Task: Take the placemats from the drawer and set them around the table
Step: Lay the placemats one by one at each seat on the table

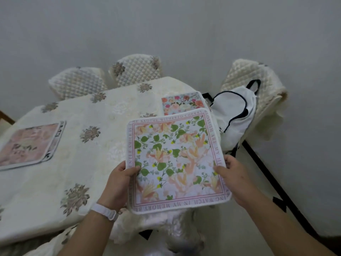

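Observation:
A square floral placemat [175, 161] with green leaves, peach flowers and a pink lettered border is held over the near right corner of the table [103, 126]. My left hand [120, 183] grips its left edge and my right hand [232, 174] grips its right edge, thumbs on top. Behind it a second placemat [181, 103] with red and pink flowers lies flat near the table's far right corner, partly hidden by the held one. A third, pinkish placemat [29, 145] lies flat at the table's left side.
The table wears a cream cloth with grey flower motifs. Quilted chairs stand behind it [136, 71] [77, 82] and at the right [254, 78], where a white bag [234, 111] with black trim rests. A grey wall stands close behind.

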